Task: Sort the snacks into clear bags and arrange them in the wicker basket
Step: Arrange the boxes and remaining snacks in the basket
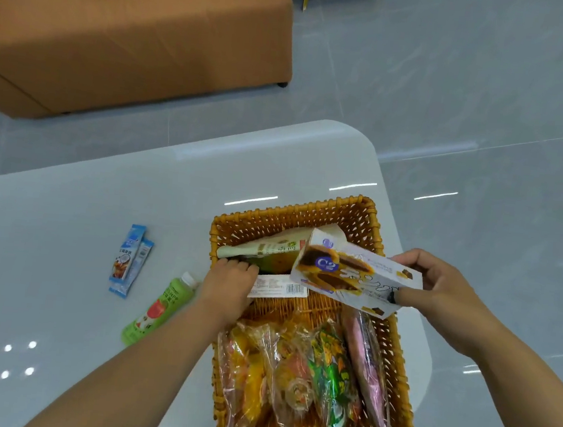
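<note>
Right of centre in the frame, the right hand [444, 291] is pinching a white and purple snack box [353, 275] by its end, holding it tilted over the rectangular woven wicker basket [369, 215]. The left hand [232, 286] is reaching into the basket, fingers curled against a pale green packet [263, 249]; whether it is gripping is unclear. Clear bags of colourful snacks [305, 377] are lying in the basket's lower half. Left on the glossy white table [65, 227], a green bottle [157, 308] and blue sachets [131, 260] are lying.

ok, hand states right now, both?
Left hand: fingers curled on the pale green packet inside the wicker basket.
Right hand: holding the white snack box above it.
</note>
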Demonstrator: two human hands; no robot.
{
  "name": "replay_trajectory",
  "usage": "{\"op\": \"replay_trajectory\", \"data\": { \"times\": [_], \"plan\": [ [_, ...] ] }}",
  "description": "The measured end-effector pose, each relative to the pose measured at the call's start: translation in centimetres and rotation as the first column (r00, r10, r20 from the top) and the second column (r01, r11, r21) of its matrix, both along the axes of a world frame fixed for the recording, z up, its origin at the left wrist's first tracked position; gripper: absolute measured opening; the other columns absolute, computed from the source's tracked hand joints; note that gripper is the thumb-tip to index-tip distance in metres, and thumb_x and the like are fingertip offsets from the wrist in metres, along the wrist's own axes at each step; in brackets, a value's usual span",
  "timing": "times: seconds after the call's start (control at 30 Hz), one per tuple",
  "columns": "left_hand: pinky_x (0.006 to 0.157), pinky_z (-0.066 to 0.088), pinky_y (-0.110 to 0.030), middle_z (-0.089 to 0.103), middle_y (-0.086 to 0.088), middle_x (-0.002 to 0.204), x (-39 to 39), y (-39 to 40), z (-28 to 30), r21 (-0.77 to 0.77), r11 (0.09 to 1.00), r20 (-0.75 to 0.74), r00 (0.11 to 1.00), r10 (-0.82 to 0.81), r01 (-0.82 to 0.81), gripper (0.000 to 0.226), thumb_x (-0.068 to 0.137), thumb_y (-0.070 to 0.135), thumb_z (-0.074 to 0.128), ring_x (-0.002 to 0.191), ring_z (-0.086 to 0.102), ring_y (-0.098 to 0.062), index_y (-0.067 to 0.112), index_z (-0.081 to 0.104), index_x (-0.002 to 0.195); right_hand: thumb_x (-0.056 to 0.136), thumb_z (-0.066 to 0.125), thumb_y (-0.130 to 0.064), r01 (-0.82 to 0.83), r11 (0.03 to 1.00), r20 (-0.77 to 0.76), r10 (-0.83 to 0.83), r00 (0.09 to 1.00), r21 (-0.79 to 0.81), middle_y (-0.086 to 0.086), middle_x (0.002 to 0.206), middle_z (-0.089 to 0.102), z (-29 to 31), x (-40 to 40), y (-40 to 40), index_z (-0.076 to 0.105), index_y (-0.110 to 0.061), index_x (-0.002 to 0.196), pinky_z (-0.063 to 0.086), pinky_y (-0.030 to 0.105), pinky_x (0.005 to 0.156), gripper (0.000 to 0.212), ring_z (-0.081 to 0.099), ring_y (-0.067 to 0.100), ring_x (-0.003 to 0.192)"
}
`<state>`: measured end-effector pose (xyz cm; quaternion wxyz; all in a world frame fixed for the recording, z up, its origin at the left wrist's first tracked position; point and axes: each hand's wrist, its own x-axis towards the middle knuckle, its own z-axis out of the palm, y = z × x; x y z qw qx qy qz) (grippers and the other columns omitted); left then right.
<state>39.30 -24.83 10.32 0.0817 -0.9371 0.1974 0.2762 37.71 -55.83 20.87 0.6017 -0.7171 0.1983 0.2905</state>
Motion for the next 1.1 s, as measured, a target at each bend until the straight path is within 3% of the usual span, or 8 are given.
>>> {"op": "replay_trajectory", "data": {
  "times": [0.2,0.3,0.43,0.57,0.7,0.77,0.97,1.1],
  "plan": [
    [0.087,0.043,-0.033,0.064,-0.002,0.114,0.7,-0.3,0.2,0.024,1.0,0.045,0.999,-0.01,0.009,0.038,0.09,0.041,0.06,0.104,0.06,-0.022,0.018,0.048,0.118,0.073,0.072,0.009,-0.237,0.961,0.053,0.247,0.968,-0.145,-0.009,0.09,0.069,-0.7,0.9,3.3,0.071,-0.023,0.09,0.059,0.028,0.067,0.036,0.065,0.007,0.089],
    [0.085,0.044,-0.033,0.063,-0.003,0.113,0.6,-0.1,-0.1,-0.009,0.999,0.041,0.999,-0.032,0.032,0.038,0.091,0.042,0.057,0.104,0.06,-0.023,0.017,0.048,0.118,0.07,0.078,0.003,-0.268,0.956,0.083,0.279,0.957,-0.122,-0.012,0.091,0.07,-1.2,0.5,6.0,0.071,-0.023,0.091,0.055,0.019,0.061,0.034,0.066,0.001,0.087],
    [0.094,0.046,-0.032,0.056,-0.002,0.132,1.2,1.2,-0.3,-0.135,0.99,-0.061,0.997,-0.053,0.045,0.051,0.09,0.036,0.063,0.116,0.055,-0.021,0.022,0.043,0.135,0.074,0.078,-0.005,-0.352,0.914,0.089,0.375,0.923,-0.201,-0.014,0.095,0.068,-3.1,-0.8,8.1,0.07,-0.026,0.088,0.054,0.016,0.066,0.027,0.064,0.0,0.088],
    [0.101,0.046,-0.029,0.046,0.001,0.146,2.1,3.2,2.3,-0.319,0.944,-0.238,0.971,0.007,-0.085,0.058,0.093,0.018,0.062,0.129,0.048,-0.018,0.022,0.038,0.146,0.076,0.069,0.002,-0.249,0.927,0.045,0.272,0.961,-0.281,-0.011,0.089,0.067,-6.4,-2.7,10.1,0.066,-0.025,0.083,0.052,0.016,0.058,0.029,0.062,0.006,0.081],
    [0.096,0.046,-0.024,0.053,0.006,0.139,1.1,4.6,5.7,-0.438,0.839,-0.237,0.942,0.239,-0.323,0.046,0.096,0.02,0.057,0.123,0.053,-0.01,0.025,0.045,0.141,0.075,0.067,0.006,-0.097,0.946,0.071,0.125,0.99,-0.308,-0.006,0.099,0.055,-8.7,-3.2,12.8,0.062,-0.026,0.081,0.041,0.007,0.064,0.033,0.053,0.006,0.091],
    [0.096,0.044,-0.024,0.057,0.006,0.134,-0.2,4.6,6.2,-0.47,0.828,-0.192,0.951,0.243,-0.306,0.042,0.095,0.026,0.06,0.119,0.054,-0.01,0.025,0.052,0.136,0.074,0.066,0.01,-0.035,0.959,0.041,0.048,0.998,-0.28,-0.002,0.102,0.05,-9.5,-3.2,13.9,0.06,-0.026,0.079,0.038,0.008,0.071,0.037,0.051,0.012,0.095],
    [0.106,0.026,-0.036,0.046,0.006,0.146,-3.2,2.3,3.6,-0.218,0.961,-0.159,0.978,0.139,-0.172,0.059,0.094,0.041,0.054,0.129,0.046,-0.015,0.03,0.033,0.148,0.07,0.077,0.005,0.032,0.927,-0.027,-0.045,0.999,-0.375,0.004,0.122,0.035,-10.3,-2.6,15.2,0.042,-0.018,0.117,0.04,0.019,0.087,0.063,0.048,0.018,0.108],
    [0.103,0.025,-0.04,0.05,0.0,0.137,-3.2,-0.1,2.9,-0.099,0.983,-0.059,0.987,0.152,-0.157,0.044,0.095,0.031,0.052,0.121,0.05,-0.021,0.024,0.046,0.138,0.074,0.078,-0.015,-0.014,0.956,-0.072,-0.008,0.997,-0.293,0.007,0.133,0.041,-10.6,-1.9,14.6,0.036,-0.02,0.14,0.039,0.034,0.101,0.079,0.043,0.023,0.123]
  ]
}}
